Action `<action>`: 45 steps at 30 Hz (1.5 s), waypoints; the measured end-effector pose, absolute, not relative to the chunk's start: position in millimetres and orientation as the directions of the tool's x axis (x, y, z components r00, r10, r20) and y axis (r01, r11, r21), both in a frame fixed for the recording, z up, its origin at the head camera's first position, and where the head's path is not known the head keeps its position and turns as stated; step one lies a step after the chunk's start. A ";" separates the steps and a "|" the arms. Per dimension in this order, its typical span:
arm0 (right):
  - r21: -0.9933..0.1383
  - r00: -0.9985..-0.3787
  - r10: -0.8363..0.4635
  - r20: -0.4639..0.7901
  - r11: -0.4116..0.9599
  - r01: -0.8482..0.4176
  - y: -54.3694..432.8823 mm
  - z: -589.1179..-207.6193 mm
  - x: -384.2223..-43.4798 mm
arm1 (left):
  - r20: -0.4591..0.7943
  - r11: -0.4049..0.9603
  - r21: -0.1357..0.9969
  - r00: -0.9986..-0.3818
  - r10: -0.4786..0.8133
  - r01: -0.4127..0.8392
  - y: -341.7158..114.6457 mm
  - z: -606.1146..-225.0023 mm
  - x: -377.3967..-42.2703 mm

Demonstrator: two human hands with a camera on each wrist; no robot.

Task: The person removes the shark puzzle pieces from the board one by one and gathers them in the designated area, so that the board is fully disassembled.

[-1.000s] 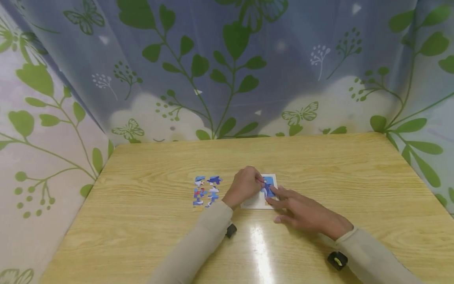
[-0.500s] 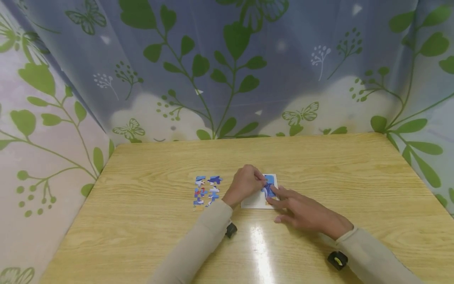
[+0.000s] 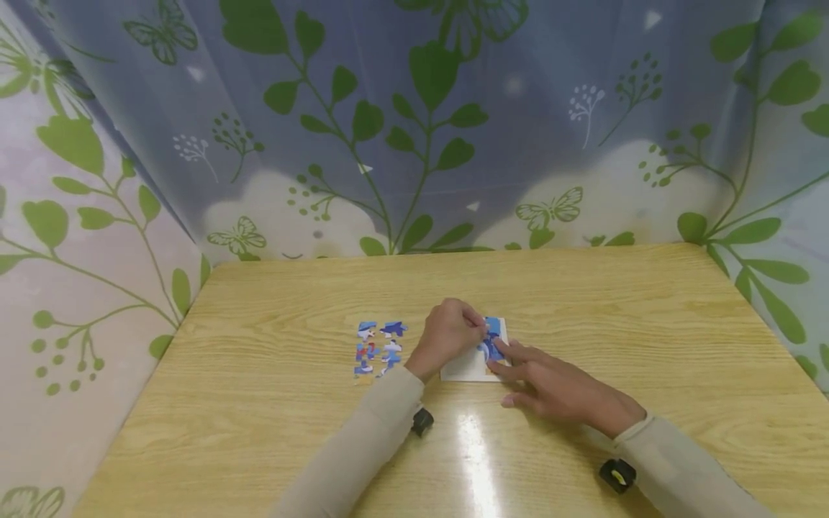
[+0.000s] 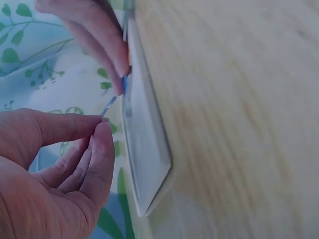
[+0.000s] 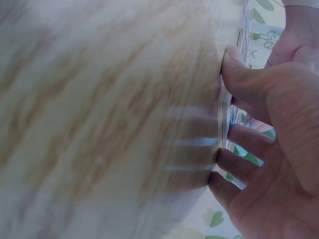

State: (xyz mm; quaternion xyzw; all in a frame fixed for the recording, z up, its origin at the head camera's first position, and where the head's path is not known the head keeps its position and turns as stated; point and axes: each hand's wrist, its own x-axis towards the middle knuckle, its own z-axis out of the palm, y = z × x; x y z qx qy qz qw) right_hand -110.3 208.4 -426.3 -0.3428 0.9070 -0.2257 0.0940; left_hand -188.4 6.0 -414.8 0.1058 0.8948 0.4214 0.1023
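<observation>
A white puzzle board [image 3: 461, 370] lies flat on the table, with blue jigsaw pieces [image 3: 494, 327] along its right part. My left hand [image 3: 448, 334] is over the board and pinches a small puzzle piece [image 4: 108, 106] between thumb and finger, tilted just above the surface in the left wrist view. From the right, my right hand [image 3: 560, 388] rests with extended fingers on the fitted pieces and the board's edge. In the right wrist view, several fingertips [image 5: 214, 177] touch the table beside the board. The held piece's picture is hidden.
Several loose puzzle pieces [image 3: 365, 351] lie in two columns left of the board, near the left forearm. The wooden table [image 3: 272, 309] ends at a leaf-patterned curtain [image 3: 401, 144] behind and at the sides. Dark devices [image 3: 617, 475] sit at both wrists.
The left hand's fingertips have shifted slightly, still pinching the puzzle piece above the board. The right hand stays in place, and the loose pieces lie as before.
</observation>
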 end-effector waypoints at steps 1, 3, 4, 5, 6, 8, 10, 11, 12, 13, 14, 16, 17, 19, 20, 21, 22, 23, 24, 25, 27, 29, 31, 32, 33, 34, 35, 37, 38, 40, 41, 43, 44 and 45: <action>-0.472 -0.748 -0.664 -0.015 0.664 -0.580 208.5 -426.6 -110.3 | -0.088 0.619 0.778 -0.956 0.281 0.110 4.1 -413.3 -188.1; -0.468 -0.749 -0.663 -0.014 0.666 -0.581 208.5 -427.1 -110.3 | -0.076 0.614 0.780 -0.955 0.285 0.121 -1.1 -411.0 -187.9; -0.468 -0.750 -0.662 -0.014 0.667 -0.580 208.6 -427.2 -110.3 | -0.073 0.612 0.782 -0.956 0.285 0.122 -4.2 -409.9 -187.9; -0.467 -0.751 -0.660 -0.017 0.669 -0.578 208.7 -427.2 -110.1 | -0.073 0.613 0.781 -0.957 0.281 0.120 -7.7 -408.9 -187.9; -0.467 -0.753 -0.658 -0.019 0.672 -0.575 208.8 -427.1 -110.0 | -0.073 0.614 0.781 -0.958 0.276 0.118 -11.6 -408.1 -188.0; -0.468 -0.757 -0.653 -0.024 0.676 -0.568 209.2 -426.8 -109.5 | -0.072 0.606 0.788 -0.961 0.268 0.110 -20.3 -406.7 -188.2; -0.470 -0.760 -0.649 -0.025 0.679 -0.564 209.3 -426.3 -108.9 | -0.077 0.599 0.796 -0.965 0.252 0.093 -30.3 -405.3 -188.3; -0.470 -0.761 -0.648 -0.024 0.679 -0.564 209.3 -426.0 -108.7 | -0.079 0.599 0.797 -0.967 0.243 0.085 -35.5 -405.4 -188.7; -0.470 -0.762 -0.648 -0.021 0.679 -0.564 209.4 -426.0 -108.4 | -0.082 0.600 0.797 -0.969 0.232 0.076 -40.7 -405.3 -189.1; -0.470 -0.762 -0.648 -0.017 0.677 -0.566 209.3 -426.0 -108.2 | -0.087 0.600 0.798 -0.972 0.219 0.064 -45.9 -405.1 -189.4; -0.468 -0.761 -0.649 -0.014 0.677 -0.568 209.4 -426.1 -108.0 | -0.092 0.606 0.793 -0.974 0.207 0.054 -50.9 -405.5 -190.0; -0.468 -0.761 -0.649 -0.008 0.675 -0.571 209.3 -426.3 -107.7 | -0.095 0.618 0.785 -0.978 0.188 0.042 -60.8 -406.4 -190.8; -0.468 -0.761 -0.649 -0.008 0.675 -0.571 209.4 -426.4 -107.5 | -0.100 0.627 0.778 -0.979 0.177 0.034 -65.4 -407.2 -191.0; -0.469 -0.761 -0.649 -0.010 0.675 -0.569 209.8 -426.7 -107.1 | -0.103 0.632 0.774 -0.981 0.163 0.024 -73.9 -408.1 -190.6; -0.470 -0.761 -0.648 -0.012 0.676 -0.568 210.0 -426.8 -106.9 | -0.103 0.636 0.772 -0.982 0.160 0.022 -77.7 -408.8 -190.5; -0.471 -0.762 -0.647 -0.014 0.677 -0.566 210.1 -426.9 -106.7 | -0.106 0.639 0.769 -0.982 0.156 0.019 -81.2 -409.1 -190.0; -0.472 -0.762 -0.647 -0.016 0.677 -0.564 210.4 -427.0 -106.6 | -0.109 0.643 0.765 -0.982 0.154 0.016 -84.3 -409.3 -189.7; -0.474 -0.763 -0.646 -0.019 0.677 -0.562 210.6 -427.0 -106.5 | -0.115 0.648 0.762 -0.982 0.148 0.008 -86.6 -409.4 -189.4; -0.476 -0.763 -0.646 -0.020 0.677 -0.561 210.7 -427.0 -106.4 | -0.119 0.652 0.759 -0.982 0.147 0.006 -88.7 -409.3 -189.2; -0.479 -0.763 -0.646 -0.021 0.677 -0.560 210.9 -427.0 -106.4 | -0.123 0.657 0.754 -0.981 0.148 0.004 -90.3 -409.3 -189.2; -0.482 -0.763 -0.646 -0.022 0.676 -0.558 211.1 -427.0 -106.4 | -0.135 0.665 0.747 -0.980 0.148 -0.002 -92.5 -409.3 -189.3; -0.482 -0.762 -0.647 -0.020 0.674 -0.560 211.2 -426.9 -106.6 | -0.137 0.667 0.745 -0.979 0.152 -0.001 -93.5 -409.4 -189.9; -0.480 -0.761 -0.649 -0.015 0.673 -0.564 211.0 -427.0 -107.0 | -0.139 0.665 0.747 -0.978 0.156 0.000 -93.9 -410.6 -190.8; -0.479 -0.760 -0.649 -0.013 0.672 -0.565 211.0 -427.0 -107.2 | -0.137 0.665 0.746 -0.978 0.158 0.002 -94.1 -411.2 -191.3; -0.478 -0.760 -0.650 -0.011 0.671 -0.566 210.9 -427.2 -107.4 | -0.134 0.666 0.746 -0.978 0.160 0.007 -94.1 -411.8 -191.7; -0.478 -0.760 -0.650 -0.010 0.671 -0.568 210.8 -427.3 -107.6 | -0.132 0.665 0.747 -0.978 0.160 0.008 -94.2 -412.2 -192.1; -0.477 -0.760 -0.650 -0.009 0.670 -0.568 210.7 -427.4 -107.8 | -0.129 0.669 0.744 -0.979 0.159 0.011 -94.3 -412.6 -192.5; -0.477 -0.759 -0.651 -0.010 0.671 -0.568 210.6 -427.7 -108.0 | -0.125 0.673 0.739 -0.980 0.156 0.013 -94.5 -412.9 -193.1; -0.476 -0.760 -0.650 -0.012 0.672 -0.567 210.7 -427.7 -108.0 | -0.122 0.676 0.736 -0.981 0.154 0.015 -94.6 -413.0 -193.5; -0.475 -0.761 -0.649 -0.014 0.673 -0.566 210.6 -427.6 -108.1 | -0.116 0.679 0.734 -0.983 0.146 0.014 -94.6 -412.5 -193.9; -0.477 -0.761 -0.649 -0.014 0.673 -0.565 210.6 -427.5 -108.2 | -0.112 0.682 0.731 -0.983 0.143 0.016 -94.5 -412.3 -194.2; -0.479 -0.761 -0.648 -0.015 0.673 -0.564 210.6 -427.0 -108.4 | -0.098 0.688 0.725 -0.985 0.142 0.027 -93.3 -411.5 -195.0; -0.481 -0.761 -0.648 -0.015 0.672 -0.563 210.6 -426.7 -108.5 | -0.089 0.692 0.721 -0.985 0.149 0.040 -92.5 -411.5 -195.5; -0.481 -0.761 -0.649 -0.015 0.672 -0.563 210.5 -426.4 -108.6 | -0.081 0.695 0.717 -0.984 0.158 0.052 -90.8 -411.1 -195.4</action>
